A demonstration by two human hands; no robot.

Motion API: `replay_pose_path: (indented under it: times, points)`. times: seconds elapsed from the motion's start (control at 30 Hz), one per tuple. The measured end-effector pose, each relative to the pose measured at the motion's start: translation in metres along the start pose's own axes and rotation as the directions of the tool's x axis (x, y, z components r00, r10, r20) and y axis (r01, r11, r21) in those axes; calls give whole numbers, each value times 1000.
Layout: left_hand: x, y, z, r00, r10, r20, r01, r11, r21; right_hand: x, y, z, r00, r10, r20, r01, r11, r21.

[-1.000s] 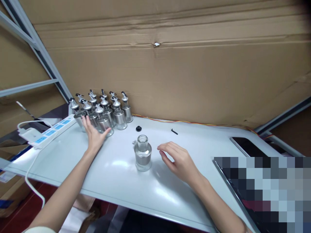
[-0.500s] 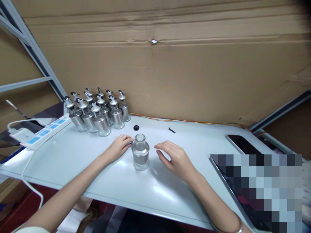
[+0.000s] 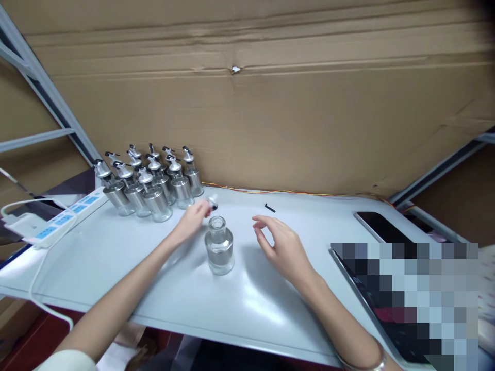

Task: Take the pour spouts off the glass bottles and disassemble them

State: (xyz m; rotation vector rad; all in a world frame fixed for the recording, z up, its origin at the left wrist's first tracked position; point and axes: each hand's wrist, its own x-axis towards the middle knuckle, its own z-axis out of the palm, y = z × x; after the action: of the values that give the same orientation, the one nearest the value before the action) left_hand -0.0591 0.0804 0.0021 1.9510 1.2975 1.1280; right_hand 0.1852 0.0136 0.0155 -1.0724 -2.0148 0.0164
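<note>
An open-topped glass bottle (image 3: 219,252) with a metal band stands upright on the table. Beyond it, to the left, my left hand (image 3: 196,215) is closed on a small silver pourer spout (image 3: 212,199), blurred by motion. Dark material shows at the spout's lower end; whether it is the black stopper from the table, I cannot tell. To the right of the bottle, my right hand (image 3: 281,243) hovers with thumb and fingers apart, holding nothing. A small black lever-like piece (image 3: 269,207) lies farther back on the table.
Several bottles (image 3: 155,203) with pourer tops crowd the back left, near a white power strip (image 3: 65,216). Thin coloured wires (image 3: 278,191) run along the cardboard wall (image 3: 294,118). A phone (image 3: 382,226) and a tablet-like device (image 3: 367,293) lie at right.
My left hand has left the bottle's side and moved up to the back, now with a silver spout in it where the black stopper lay. My right hand has shifted little.
</note>
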Motion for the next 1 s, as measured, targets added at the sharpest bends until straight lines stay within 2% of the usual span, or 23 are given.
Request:
replay_pose_path:
  times: [0.07, 0.17, 0.23, 0.3, 0.37, 0.43, 0.5, 0.57, 0.67, 0.73, 0.83, 0.9, 0.97, 1.0]
  points:
    - [2, -6, 20, 992, 47, 119, -50, 998, 24, 2, 4, -1, 999, 42, 32, -41, 999, -14]
    - [-3, -23, 45, 971, 116, 208, -126, 991, 38, 5, 17, -7, 986, 137, 95, -136, 991, -18]
    - [-6, -35, 52, 960, 149, 238, -165, 985, 49, 6, 29, -14, 962, 208, 176, -204, 978, -39]
    - [-8, -45, 54, 952, 164, 258, -186, 980, 63, 5, 42, -22, 917, 289, 275, -280, 957, -70]
    - [-9, -50, 53, 949, 164, 268, -191, 979, 78, 1, 52, -29, 839, 350, 416, -361, 931, -54]
    - [-9, -52, 52, 949, 156, 275, -187, 978, 91, -4, 59, -34, 718, 348, 603, -443, 896, 11]
    - [-9, -51, 51, 948, 148, 282, -183, 978, 102, -6, 62, -37, 605, 304, 736, -508, 859, 63]
    - [-10, -47, 50, 946, 139, 292, -179, 977, 114, -6, 60, -36, 529, 279, 802, -551, 831, 74]
    - [-11, -38, 48, 947, 126, 296, -157, 984, 82, -2, 55, -31, 444, 304, 843, -587, 809, 18]
    - [-12, -31, 48, 959, 110, 260, -113, 994, -5, 1, 52, -28, 425, 325, 845, -580, 814, -22]
    - [-13, -20, 46, 985, 68, 159, -49, 991, -122, 1, 50, -25, 460, 325, 826, -544, 839, -27]
    - [-11, -11, 43, 999, 25, 47, -18, 989, -150, 0, 49, -25, 472, 297, 830, -522, 853, -9]
    - [-10, 1, 37, 986, -5, -168, -31, 976, -215, 0, 47, -26, 460, 266, 847, -512, 859, 8]
    - [-11, 8, 34, 947, 1, -322, -88, 962, -258, 0, 46, -26, 452, 257, 854, -511, 859, 12]
